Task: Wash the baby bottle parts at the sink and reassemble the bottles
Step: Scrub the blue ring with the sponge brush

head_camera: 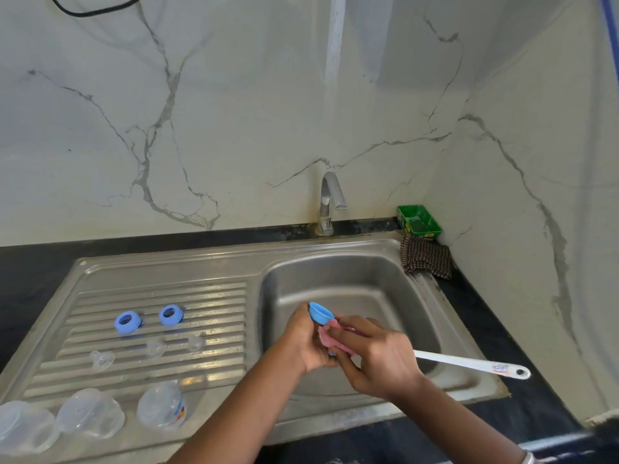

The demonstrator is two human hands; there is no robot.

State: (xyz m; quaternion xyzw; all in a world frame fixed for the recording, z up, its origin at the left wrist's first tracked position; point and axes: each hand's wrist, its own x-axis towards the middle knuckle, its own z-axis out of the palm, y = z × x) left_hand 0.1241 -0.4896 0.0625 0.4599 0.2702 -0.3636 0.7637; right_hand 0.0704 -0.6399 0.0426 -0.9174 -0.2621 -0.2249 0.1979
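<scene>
Head view, and we're over the sink basin (351, 276) now: the left hand (310, 343) grips a blue collar ring (321, 312), its open mouth tipped up and away toward the tap (330, 202). The right hand (375, 353) is pressed right against it, pinching a pink cloth (330, 339) under the ring, so both hands are together, each clamped on its own thing. Everything waiting lies to the left on the drainboard (217, 296), nearer the left hand: 2 more blue rings (128, 322), 3 clear teats (155, 347), and 3 clear bottles (89, 415) on their sides. A white brush handle (469, 363) pokes out behind the right hand, its long axis running right across the rim; its head is hidden. How far the cloth wraps the ring, I can't tell.
</scene>
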